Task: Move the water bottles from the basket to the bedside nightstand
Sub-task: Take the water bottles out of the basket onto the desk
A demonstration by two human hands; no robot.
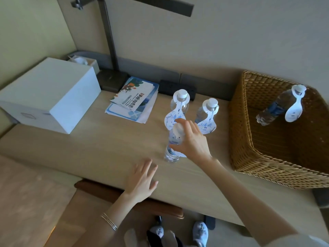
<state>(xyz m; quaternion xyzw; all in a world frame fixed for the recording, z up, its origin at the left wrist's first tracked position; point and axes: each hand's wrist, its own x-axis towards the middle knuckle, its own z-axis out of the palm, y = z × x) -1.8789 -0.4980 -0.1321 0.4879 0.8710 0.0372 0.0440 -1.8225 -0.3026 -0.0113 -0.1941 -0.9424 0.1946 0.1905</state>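
The right hand (191,140) has its fingers (188,124) wrapped around a clear crinkly plastic water bottle with a white cap (173,147), standing upright on the pale wood-grain counter (99,145). Just past the fingertips stand two more clear bottles with white paper neck tags (179,106), close together. Off to the right of the fingers sits a brown woven wicker basket (249,139), rectangular and deep, with one last tagged bottle lying tilted inside (277,106).

The left hand (142,179) rests flat near the counter's front edge, fingers spread wide, holding nothing; thin metal bangles (109,221) ring the wrist.

Further left of the fingers: a glossy stack of printed brochures (133,99), a matte white cube-shaped box (49,93), and the dark metal base of a desk lamp (111,79) against a plain beige wall.
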